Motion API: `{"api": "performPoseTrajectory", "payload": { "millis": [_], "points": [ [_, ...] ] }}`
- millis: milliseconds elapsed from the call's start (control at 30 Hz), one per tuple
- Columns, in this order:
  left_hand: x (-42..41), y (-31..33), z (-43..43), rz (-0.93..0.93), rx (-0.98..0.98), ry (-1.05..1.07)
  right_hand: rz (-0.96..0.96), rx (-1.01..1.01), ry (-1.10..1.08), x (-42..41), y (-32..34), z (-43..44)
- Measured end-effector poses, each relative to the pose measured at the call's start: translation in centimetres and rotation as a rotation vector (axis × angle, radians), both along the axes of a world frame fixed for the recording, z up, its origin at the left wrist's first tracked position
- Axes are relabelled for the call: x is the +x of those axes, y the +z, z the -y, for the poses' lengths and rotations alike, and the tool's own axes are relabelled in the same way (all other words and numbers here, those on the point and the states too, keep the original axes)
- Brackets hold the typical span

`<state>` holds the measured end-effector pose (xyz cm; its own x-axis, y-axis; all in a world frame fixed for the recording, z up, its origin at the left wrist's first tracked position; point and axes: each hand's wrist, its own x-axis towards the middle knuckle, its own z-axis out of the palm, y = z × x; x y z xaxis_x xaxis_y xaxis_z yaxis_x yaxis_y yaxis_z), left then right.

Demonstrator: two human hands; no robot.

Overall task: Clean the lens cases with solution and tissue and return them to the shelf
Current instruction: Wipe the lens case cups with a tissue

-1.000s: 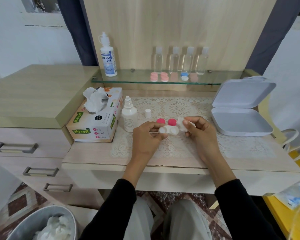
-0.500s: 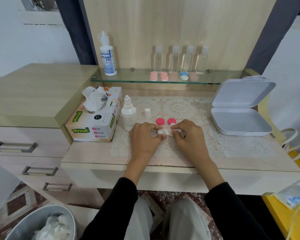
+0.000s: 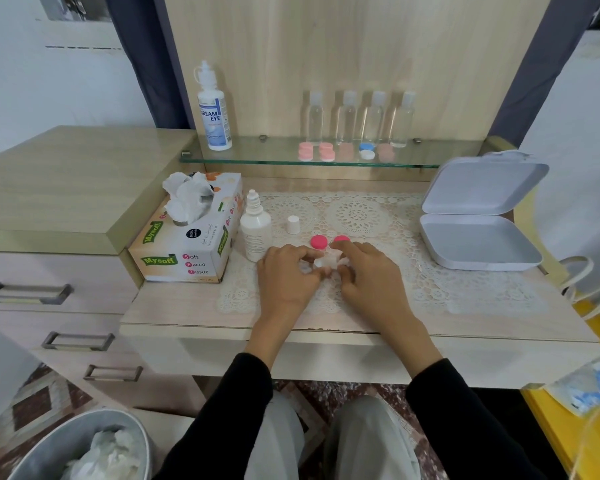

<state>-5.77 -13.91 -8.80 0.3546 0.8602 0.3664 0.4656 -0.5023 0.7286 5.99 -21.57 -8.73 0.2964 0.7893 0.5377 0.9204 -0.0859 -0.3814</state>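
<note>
Because the white lens case (image 3: 317,264) between your hands looks light, stiff and probably slick with solution, your left hand (image 3: 288,277) grips it by its end while your right hand (image 3: 371,280) pinches soft tissue (image 3: 335,255) against it; 2 pink caps (image 3: 318,241) lie just beyond your fingertips.

1. A single view: a wide-angle camera worn on the person's head, looking forward and down.
2. It squarely faces the glass shelf (image 3: 278,161) and the wood panel (image 3: 326,46) behind it, with the desk top (image 3: 465,327) beneath.
3. It sits near. The left hand (image 3: 286,277) and right hand (image 3: 373,280) lie mid-frame, with the knees (image 3: 368,441) at the bottom edge.
</note>
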Motion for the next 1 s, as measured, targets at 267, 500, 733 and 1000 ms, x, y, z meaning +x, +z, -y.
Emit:
{"api": "performPoseTrajectory", "payload": {
  "millis": [267, 500, 733, 1000],
  "points": [
    [0.1, 0.2, 0.0, -0.002, -0.010, 0.004, -0.270, -0.019, -0.025, 0.3, 0.2, -0.8],
    [0.0, 0.0, 0.0, -0.006, -0.014, 0.007, -0.526, 0.052, 0.022, 1.0, -0.1, -1.0],
    [0.0, 0.0, -0.1, -0.005, 0.002, 0.005, -0.788, 0.110, 0.110, 1.2, -0.2, -0.6],
    [0.1, -0.2, 0.0, -0.089, 0.063, 0.012, -0.965, 0.331, 0.074, 1.9, 0.1, -0.3]
  ]
}}
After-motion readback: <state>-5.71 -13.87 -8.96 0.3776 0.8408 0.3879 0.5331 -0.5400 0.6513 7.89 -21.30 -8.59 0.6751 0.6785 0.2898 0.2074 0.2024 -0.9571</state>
